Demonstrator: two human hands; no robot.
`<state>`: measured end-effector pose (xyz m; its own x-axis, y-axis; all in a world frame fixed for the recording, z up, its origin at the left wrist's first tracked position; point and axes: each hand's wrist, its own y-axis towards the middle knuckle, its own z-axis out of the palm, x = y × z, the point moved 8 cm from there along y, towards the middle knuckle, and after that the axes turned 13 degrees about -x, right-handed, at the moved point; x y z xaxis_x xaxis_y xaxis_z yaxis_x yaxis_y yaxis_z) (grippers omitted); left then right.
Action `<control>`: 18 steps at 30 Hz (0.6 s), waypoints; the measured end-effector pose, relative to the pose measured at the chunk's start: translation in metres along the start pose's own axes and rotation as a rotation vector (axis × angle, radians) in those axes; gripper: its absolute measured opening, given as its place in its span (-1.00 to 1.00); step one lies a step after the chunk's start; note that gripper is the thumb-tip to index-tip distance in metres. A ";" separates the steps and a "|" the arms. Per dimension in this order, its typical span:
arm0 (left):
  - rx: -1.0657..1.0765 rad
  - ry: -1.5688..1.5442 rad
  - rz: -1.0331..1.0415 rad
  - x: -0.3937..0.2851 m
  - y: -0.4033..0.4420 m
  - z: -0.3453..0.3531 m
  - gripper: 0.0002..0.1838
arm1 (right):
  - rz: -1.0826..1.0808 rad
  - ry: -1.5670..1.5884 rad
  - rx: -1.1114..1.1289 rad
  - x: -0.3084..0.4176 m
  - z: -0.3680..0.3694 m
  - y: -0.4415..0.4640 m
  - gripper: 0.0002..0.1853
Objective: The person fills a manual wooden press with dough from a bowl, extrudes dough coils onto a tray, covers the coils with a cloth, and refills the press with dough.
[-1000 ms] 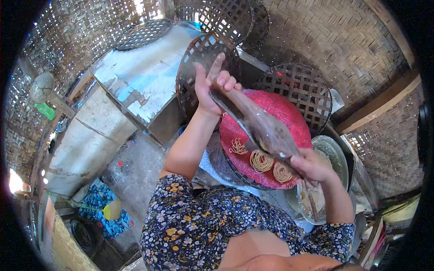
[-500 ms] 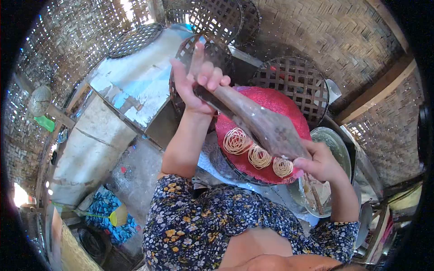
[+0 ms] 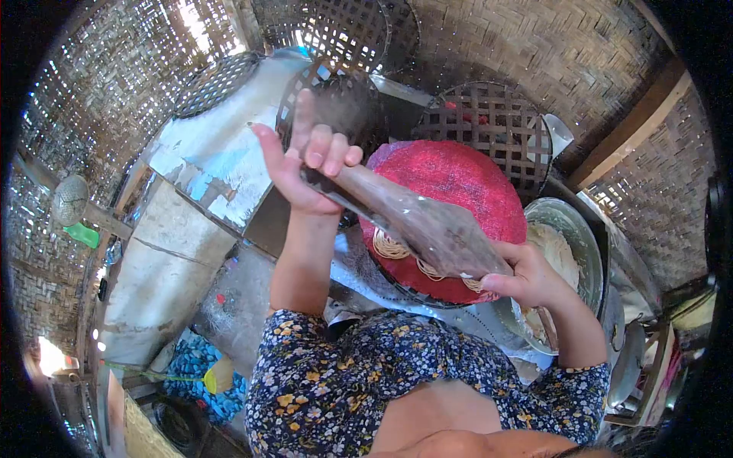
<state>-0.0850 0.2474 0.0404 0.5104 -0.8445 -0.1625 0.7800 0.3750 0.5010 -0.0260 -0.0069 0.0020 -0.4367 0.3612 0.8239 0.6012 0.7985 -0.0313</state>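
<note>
A long brown wooden tool (image 3: 420,217) slants across the view above a round red mat (image 3: 458,179). My left hand (image 3: 309,156) grips its upper left end with some fingers, while the thumb and index finger stick out. My right hand (image 3: 527,275) is closed round the lower right end. Beneath the tool, near the mat's lower edge, lie coiled strands (image 3: 389,244), partly hidden by it. To the right, a large metal basin (image 3: 584,229) holds pale dough (image 3: 553,252), close to my right hand.
A woven basket (image 3: 496,126) stands behind the mat, and a dark basket (image 3: 336,107) behind my left hand. A pale blue-white tabletop (image 3: 229,145) is at the upper left. Blue material (image 3: 202,374) and a yellow scoop (image 3: 219,376) lie at the lower left.
My left hand and the tool's upper end have moved left in the view. The tool now covers more of the coils on the mat. Both hands keep their hold.
</note>
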 end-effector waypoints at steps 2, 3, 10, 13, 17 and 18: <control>0.003 -0.047 -0.031 0.013 0.003 -0.007 -0.29 | -0.038 -0.045 -0.045 -0.002 -0.006 -0.002 -0.35; 0.008 -0.073 -0.052 0.018 0.005 -0.010 -0.29 | -0.024 -0.079 -0.051 -0.002 -0.009 -0.003 -0.35; -0.366 0.649 -0.832 0.127 -0.033 -0.142 -0.34 | 0.148 0.018 -0.048 -0.031 -0.010 -0.005 -0.35; -0.337 1.184 -0.721 0.126 -0.060 -0.133 -0.46 | 0.070 0.007 -0.082 -0.031 -0.012 0.000 -0.36; -0.409 1.160 -0.823 0.122 -0.065 -0.127 -0.52 | 0.065 0.038 -0.116 -0.037 -0.014 0.004 -0.36; -0.429 1.125 -0.858 0.124 -0.066 -0.126 -0.51 | 0.063 0.034 -0.138 -0.037 -0.015 0.004 -0.37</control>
<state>-0.0273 0.1661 -0.1202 -0.3021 -0.2031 -0.9314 0.9243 0.1766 -0.3383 0.0030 -0.0242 -0.0197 -0.3741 0.3898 0.8415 0.7139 0.7002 -0.0070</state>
